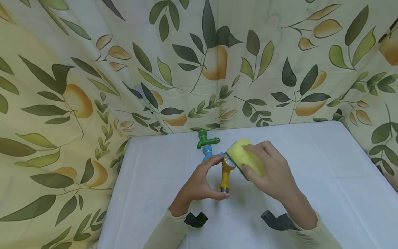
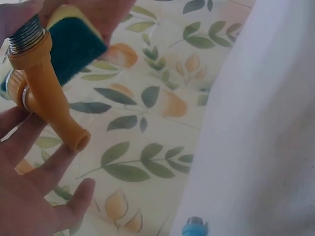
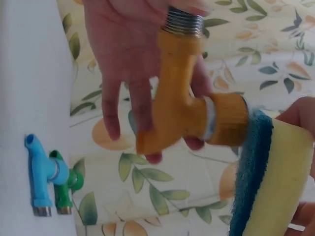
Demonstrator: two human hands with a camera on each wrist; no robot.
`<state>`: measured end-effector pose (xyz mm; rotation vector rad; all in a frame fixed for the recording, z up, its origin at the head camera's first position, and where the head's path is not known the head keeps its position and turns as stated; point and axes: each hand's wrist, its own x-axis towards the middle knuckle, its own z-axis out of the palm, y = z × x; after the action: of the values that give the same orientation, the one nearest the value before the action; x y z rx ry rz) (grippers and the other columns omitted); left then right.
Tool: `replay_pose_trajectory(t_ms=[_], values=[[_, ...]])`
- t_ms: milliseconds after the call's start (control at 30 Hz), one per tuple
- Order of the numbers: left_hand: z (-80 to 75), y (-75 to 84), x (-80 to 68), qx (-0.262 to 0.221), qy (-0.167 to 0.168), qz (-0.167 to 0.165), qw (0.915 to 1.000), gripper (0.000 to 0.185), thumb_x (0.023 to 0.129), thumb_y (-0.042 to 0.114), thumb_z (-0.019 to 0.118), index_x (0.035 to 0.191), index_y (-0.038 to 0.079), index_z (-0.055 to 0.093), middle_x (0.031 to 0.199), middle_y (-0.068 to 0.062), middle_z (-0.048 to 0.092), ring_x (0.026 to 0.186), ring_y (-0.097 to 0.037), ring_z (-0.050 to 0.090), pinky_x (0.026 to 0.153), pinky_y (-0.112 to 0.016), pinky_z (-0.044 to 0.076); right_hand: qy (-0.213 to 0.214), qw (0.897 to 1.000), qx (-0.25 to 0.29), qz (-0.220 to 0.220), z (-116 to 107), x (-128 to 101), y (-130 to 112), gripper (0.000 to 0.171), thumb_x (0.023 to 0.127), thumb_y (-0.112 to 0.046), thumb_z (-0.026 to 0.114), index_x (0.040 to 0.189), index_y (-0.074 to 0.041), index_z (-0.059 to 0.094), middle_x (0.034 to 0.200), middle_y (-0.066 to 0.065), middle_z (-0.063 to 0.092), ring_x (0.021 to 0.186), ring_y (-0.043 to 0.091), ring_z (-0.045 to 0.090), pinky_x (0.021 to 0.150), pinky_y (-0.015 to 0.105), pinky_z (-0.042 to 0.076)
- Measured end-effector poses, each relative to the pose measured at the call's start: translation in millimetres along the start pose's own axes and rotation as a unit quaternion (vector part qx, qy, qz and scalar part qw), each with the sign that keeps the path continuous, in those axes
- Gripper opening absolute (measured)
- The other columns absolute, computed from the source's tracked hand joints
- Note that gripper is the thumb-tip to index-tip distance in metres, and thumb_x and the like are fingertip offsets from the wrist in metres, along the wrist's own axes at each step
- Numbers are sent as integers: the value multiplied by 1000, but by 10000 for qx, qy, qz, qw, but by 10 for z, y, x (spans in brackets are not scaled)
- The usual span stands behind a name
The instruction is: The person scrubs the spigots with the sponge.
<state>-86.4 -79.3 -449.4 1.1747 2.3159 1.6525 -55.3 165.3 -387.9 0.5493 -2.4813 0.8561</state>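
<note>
My left hand [image 1: 217, 178] holds a yellow plastic tap [image 1: 225, 176] between thumb and fingers, above the white table [image 1: 311, 155], with its threaded metal end toward me. My right hand [image 1: 253, 158] grips a yellow sponge [image 1: 237, 148] whose dark green scouring side [image 2: 74, 46] presses against the tap's round cap end [image 3: 229, 118]. In the left wrist view the tap's spout [image 2: 74, 137] points away from my palm [image 2: 24, 196]. The right wrist view has the sponge [image 3: 275, 182] on the right, touching the tap [image 3: 182, 108].
A green tap [image 1: 206, 140] and a blue tap [image 1: 207, 152] lie side by side on the table near its far edge, just beyond my hands. A leaf-and-fruit patterned curtain [image 1: 199, 69] hangs behind and to the left. Black wrist mounts [image 1: 196, 219] sit on both sleeves.
</note>
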Motion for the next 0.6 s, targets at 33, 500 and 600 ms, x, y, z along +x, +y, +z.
replay_pose_trajectory(t_ms=[33, 500, 600], values=[[4, 3, 1, -58, 15, -22, 10000, 100, 68, 14, 96, 153, 15, 42, 151, -3, 52, 140, -19, 48, 116, -44, 44, -20, 10000, 78, -22, 7, -3, -2, 49, 75, -21, 80, 123, -18, 70, 105, 1, 60, 84, 13, 53, 61, 28, 49], [71, 85, 33, 38, 141, -399, 9991, 114, 63, 20, 99, 156, 23, 33, 150, 4, 47, 141, -14, 44, 120, -45, 39, -72, 9986, 84, -518, 50, 13, -45, 47, 72, -25, 82, 117, -16, 73, 100, 1, 62, 81, 12, 54, 61, 28, 49], [79, 83, 37, 50, 36, -407, 9992, 116, 63, 21, 99, 156, 22, 30, 152, 3, 44, 140, -14, 42, 119, -43, 41, -39, 9991, 19, -418, 61, 26, -61, 46, 74, -26, 81, 119, -17, 73, 100, 0, 61, 81, 11, 53, 61, 27, 48]])
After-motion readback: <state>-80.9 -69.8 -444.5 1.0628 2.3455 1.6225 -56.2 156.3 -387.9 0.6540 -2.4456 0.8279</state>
